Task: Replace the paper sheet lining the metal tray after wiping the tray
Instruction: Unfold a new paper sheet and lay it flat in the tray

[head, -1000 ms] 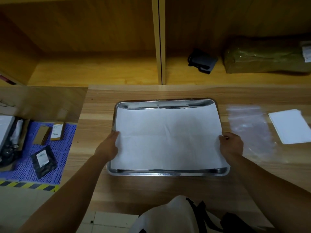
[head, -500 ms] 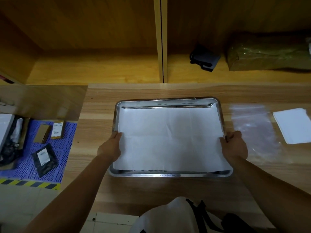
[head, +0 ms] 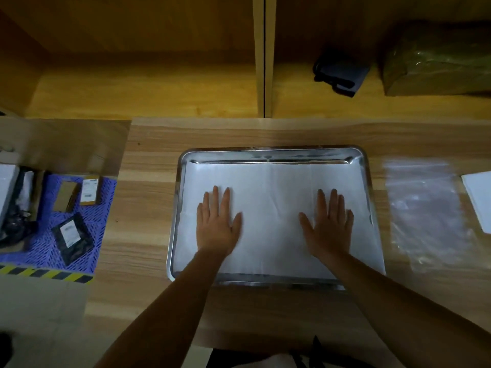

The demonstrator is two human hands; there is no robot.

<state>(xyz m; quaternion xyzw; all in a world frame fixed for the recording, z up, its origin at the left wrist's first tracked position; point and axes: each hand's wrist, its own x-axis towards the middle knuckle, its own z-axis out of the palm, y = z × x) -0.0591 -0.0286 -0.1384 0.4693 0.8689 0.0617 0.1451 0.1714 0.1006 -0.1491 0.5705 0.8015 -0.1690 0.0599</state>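
Note:
A rectangular metal tray (head: 271, 154) lies on the wooden table in front of me. A white paper sheet (head: 271, 197) lines its floor, with faint creases showing. My left hand (head: 217, 223) lies flat on the left half of the sheet, fingers straight and spread. My right hand (head: 329, 223) lies flat on the right half in the same way. Both palms press down on the paper. Neither hand holds anything.
A clear plastic bag (head: 425, 211) lies right of the tray, and a white paper stack (head: 479, 197) beyond it at the table's right edge. Shelf cubbies behind hold a dark object (head: 341, 71) and a wrapped green bundle (head: 438, 62). A blue mat with small packages (head: 71, 229) sits left, below the table.
Both hands left the tray's side edges, where they held the paper's sides, and moved inward onto the sheet. They now lie flat on it with fingers spread.

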